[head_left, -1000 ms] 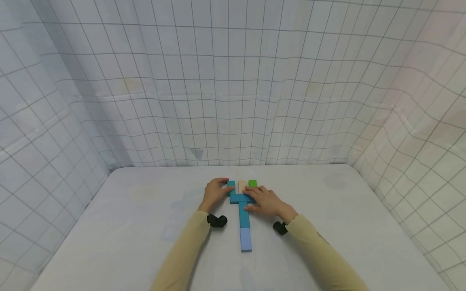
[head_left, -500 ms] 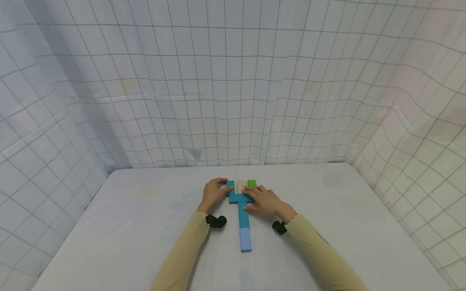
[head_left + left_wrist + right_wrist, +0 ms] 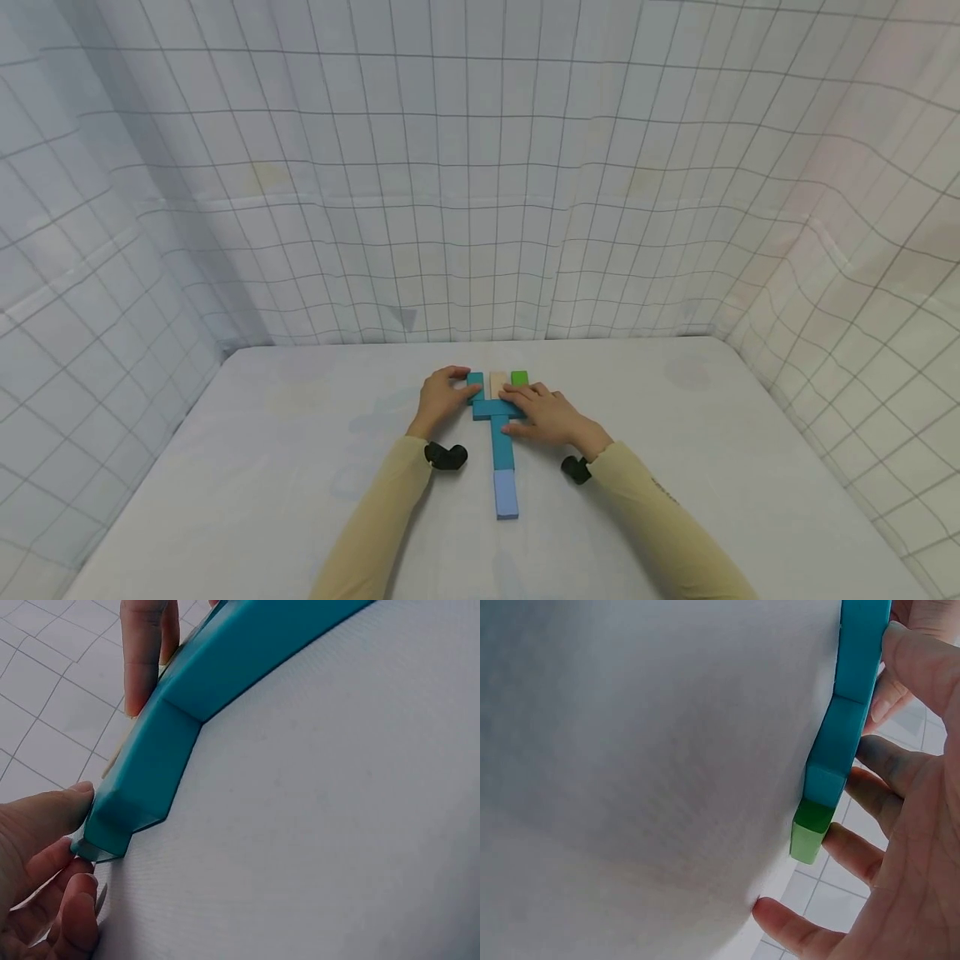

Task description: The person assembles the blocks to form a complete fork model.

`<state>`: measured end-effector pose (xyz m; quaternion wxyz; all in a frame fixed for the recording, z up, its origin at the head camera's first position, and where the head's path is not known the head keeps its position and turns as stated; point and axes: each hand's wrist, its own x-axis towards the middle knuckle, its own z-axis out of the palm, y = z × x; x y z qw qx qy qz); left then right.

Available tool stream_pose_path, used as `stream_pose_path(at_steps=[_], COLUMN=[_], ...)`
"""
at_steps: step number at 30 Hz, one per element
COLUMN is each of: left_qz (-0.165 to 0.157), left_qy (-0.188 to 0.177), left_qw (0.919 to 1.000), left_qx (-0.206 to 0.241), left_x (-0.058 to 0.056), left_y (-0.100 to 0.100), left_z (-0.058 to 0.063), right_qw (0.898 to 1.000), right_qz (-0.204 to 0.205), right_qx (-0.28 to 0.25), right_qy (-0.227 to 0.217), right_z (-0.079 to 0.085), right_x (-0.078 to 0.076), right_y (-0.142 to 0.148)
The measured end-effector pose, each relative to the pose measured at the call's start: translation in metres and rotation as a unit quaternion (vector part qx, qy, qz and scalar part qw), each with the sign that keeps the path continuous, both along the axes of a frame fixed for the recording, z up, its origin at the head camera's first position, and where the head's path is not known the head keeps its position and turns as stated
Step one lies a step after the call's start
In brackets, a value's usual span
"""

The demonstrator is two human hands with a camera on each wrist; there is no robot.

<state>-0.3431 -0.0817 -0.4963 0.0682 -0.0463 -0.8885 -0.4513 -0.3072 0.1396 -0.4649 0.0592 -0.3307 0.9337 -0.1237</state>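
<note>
Flat rectangular blocks lie on the table in a fork-like figure. At its far end stand a teal block [image 3: 476, 381], a cream block [image 3: 498, 383] and a green block [image 3: 520, 378], side by side with gaps. A blue crossbar block [image 3: 486, 410] lies across their near ends. From it a blue stem block [image 3: 502, 446] runs toward me, then a light blue block [image 3: 506, 496]. My left hand [image 3: 438, 402] pinches the teal block between thumb and fingers. My right hand [image 3: 555, 417] rests with spread fingers over the crossbar, its thumb at the stem; one fingertip touches the green block [image 3: 810, 832].
A white table [image 3: 285, 467] carries the blocks. Hanging white cloth [image 3: 480, 208] with a dark grid closes off the back and both sides. Dark wrist cameras sit at both cuffs, close above the table.
</note>
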Motion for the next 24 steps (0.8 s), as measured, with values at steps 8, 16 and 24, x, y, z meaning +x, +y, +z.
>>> stream_pose_path(at_steps=[8,16,24], left_qz=[-0.003,-0.006,-0.024], left_qy=[-0.003,-0.035,0.038], left_qw=[0.9999,0.9991,0.9990], left_qx=[0.010,0.024,-0.011], left_x=[-0.001,0.013,0.037], left_y=[0.000,-0.019,-0.041], left_z=[0.003,0.016,0.039], right_qw=[1.000,1.000,1.000], right_qz=[-0.010,-0.018,-0.008], right_qx=[0.014,0.019,0.000], right_qy=[-0.008,-0.015,-0.016], right_z=[0.004,0.005,0.006], right_x=[-0.003,-0.006,-0.004], right_y=[0.000,0.000,-0.003])
